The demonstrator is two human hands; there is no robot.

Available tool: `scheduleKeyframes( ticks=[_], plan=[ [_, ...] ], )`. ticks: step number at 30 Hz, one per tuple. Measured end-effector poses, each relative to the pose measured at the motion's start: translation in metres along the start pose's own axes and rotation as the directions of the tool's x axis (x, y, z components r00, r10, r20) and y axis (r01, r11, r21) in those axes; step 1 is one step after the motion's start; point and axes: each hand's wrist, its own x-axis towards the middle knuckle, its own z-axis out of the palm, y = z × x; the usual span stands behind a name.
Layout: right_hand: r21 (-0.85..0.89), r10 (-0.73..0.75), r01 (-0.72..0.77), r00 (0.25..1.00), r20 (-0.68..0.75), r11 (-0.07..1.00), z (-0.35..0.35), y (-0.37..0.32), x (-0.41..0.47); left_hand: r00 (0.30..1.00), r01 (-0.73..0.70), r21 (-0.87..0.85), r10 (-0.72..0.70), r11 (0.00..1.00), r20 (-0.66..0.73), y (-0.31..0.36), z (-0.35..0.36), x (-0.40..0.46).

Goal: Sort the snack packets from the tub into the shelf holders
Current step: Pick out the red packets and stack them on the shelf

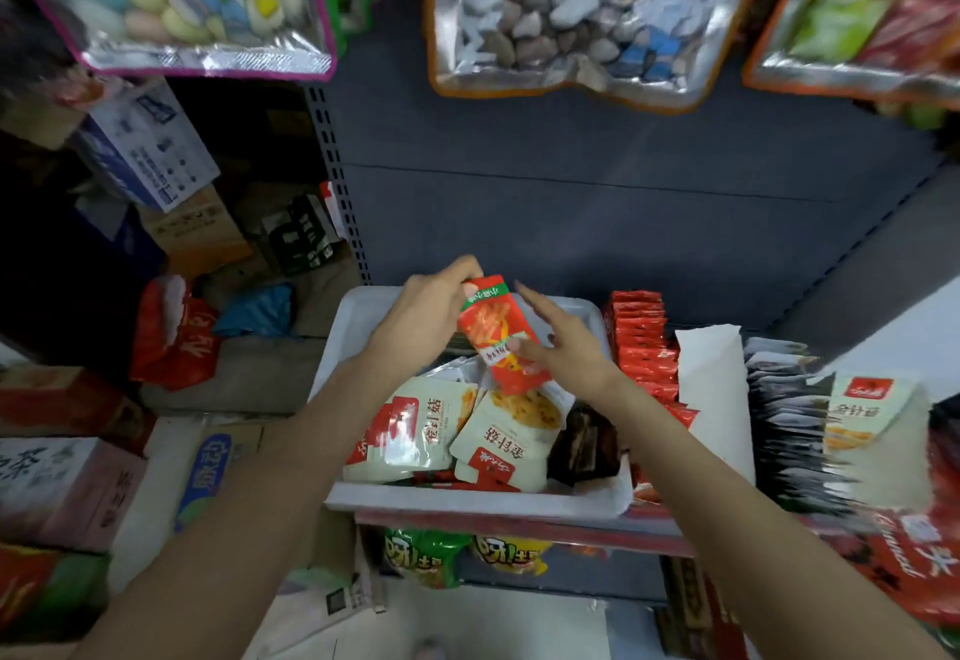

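A white tub (353, 316) stands on the shelf, holding cream-and-red snack packets (415, 430), a second cream packet (506, 438) and a dark packet (584, 443). My left hand (426, 311) grips the top of a red packet (501, 334) held above the tub. My right hand (563, 342) has its fingers straight, its thumb touching the packet's lower face. Right of the tub, a shelf holder holds a row of red packets (641, 342).
Further right stand a white divider (714, 389), a row of dark packets (784, 425) and a cream packet (862, 410). Large candy bags (566, 9) hang overhead. Cardboard boxes (150, 144) and a red bag (174, 337) crowd the left side. Green and yellow bags (426, 553) sit below the shelf.
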Motion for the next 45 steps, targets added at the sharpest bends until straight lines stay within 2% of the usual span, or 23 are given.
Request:
scheduleKeyframes(
  ticks=[3,9,12,15,16,17,18,19,21,23,26,28,30,36,39,42,45],
  plan=[
    [0.116,0.035,-0.026,0.997,-0.072,0.993,-0.025,0.004,-0.014,0.998,0.003,-0.09,-0.008,0.996,-0.059,0.024,0.013,0.008],
    [0.188,0.131,-0.099,0.978,-0.165,0.977,-0.078,0.024,-0.052,0.995,0.061,-0.195,-0.075,0.979,-0.064,0.06,0.055,0.027],
    [0.292,0.192,-0.134,0.964,-0.182,0.947,-0.101,0.029,-0.069,0.992,0.1,-0.253,-0.116,0.962,-0.049,0.073,0.079,0.036],
    [0.538,0.292,-0.104,0.916,-0.276,0.837,-0.123,0.037,-0.08,0.964,0.202,-0.449,-0.258,0.87,-0.066,0.088,0.098,0.045],
    [0.615,0.325,-0.087,0.901,-0.287,0.784,-0.131,0.038,-0.084,0.947,0.251,-0.531,-0.318,0.81,-0.036,0.091,0.105,0.047],
    [0.627,0.344,-0.081,0.887,-0.31,0.775,-0.137,0.042,-0.087,0.936,0.293,-0.568,-0.353,0.769,0.005,0.094,0.112,0.047],
    [0.594,0.348,-0.081,0.869,-0.351,0.8,-0.141,0.043,-0.09,0.931,0.317,-0.568,-0.363,0.76,0.034,0.094,0.121,0.047],
    [0.545,0.336,-0.07,0.85,-0.407,0.836,-0.146,0.046,-0.092,0.936,0.328,-0.506,-0.347,0.797,0.061,0.091,0.13,0.047],
    [0.46,0.283,-0.009,0.799,-0.531,0.888,-0.156,0.046,-0.093,0.951,0.302,-0.271,-0.271,0.914,0.145,0.086,0.143,0.042],
    [0.328,0.188,0.03,0.77,-0.61,0.944,-0.165,0.044,-0.092,0.953,0.207,-0.056,-0.188,0.977,0.238,0.084,0.155,0.035],
    [0.078,0.042,0.006,0.801,-0.597,0.997,-0.177,0.038,-0.09,0.945,0.078,0.071,-0.096,0.994,0.314,0.084,0.165,0.027],
    [-0.088,-0.057,0.01,0.828,-0.558,0.996,-0.178,0.035,-0.089,0.955,0.047,0.082,-0.069,0.996,0.287,0.081,0.167,0.027],
    [-0.183,-0.128,0.035,0.843,-0.523,0.982,-0.176,0.032,-0.089,0.963,0.039,0.06,-0.054,0.997,0.263,0.079,0.169,0.027],
    [-0.334,-0.233,0.065,0.839,-0.492,0.94,-0.172,0.028,-0.082,0.948,0.118,-0.07,-0.091,0.991,0.305,0.08,0.169,0.021],
    [-0.413,-0.276,0.091,0.866,-0.416,0.906,-0.174,0.026,-0.075,0.946,0.088,-0.079,-0.059,0.993,0.318,0.078,0.164,0.018],
    [-0.508,-0.251,0.097,0.937,-0.245,0.856,-0.174,0.026,-0.067,0.942,0.061,-0.083,-0.029,0.995,0.334,0.078,0.16,0.016],
    [-0.642,-0.084,0.03,0.995,-0.055,0.766,-0.167,0.027,-0.054,0.939,0.046,-0.083,-0.015,0.995,0.344,0.076,0.157,0.015]
  ],
)
